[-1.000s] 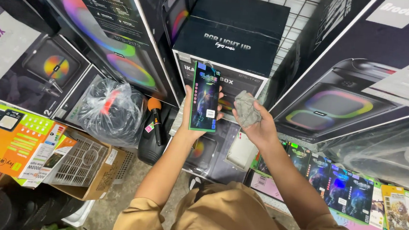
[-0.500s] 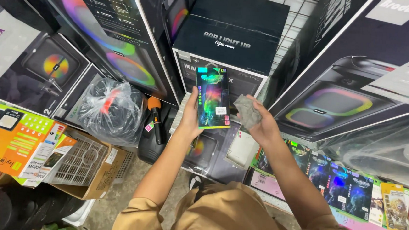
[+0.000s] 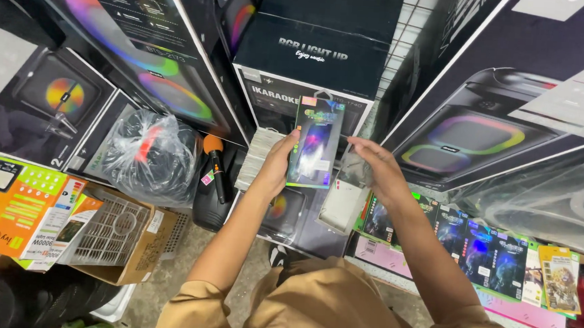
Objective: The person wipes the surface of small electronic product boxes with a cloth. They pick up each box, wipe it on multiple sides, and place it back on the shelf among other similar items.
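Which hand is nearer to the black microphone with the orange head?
Left. The left hand, holding a flat colourful package, is just right of the black microphone with the orange head; the right hand is farther right, beyond the package.

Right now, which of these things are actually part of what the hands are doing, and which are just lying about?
In hand:
- slim colourful packet, held upright in the left hand
- crumpled grey cloth, in the right hand

Lying about:
- big speaker boxes
- black microphone with orange head
- clear plastic bag
- orange box
- row of small packets
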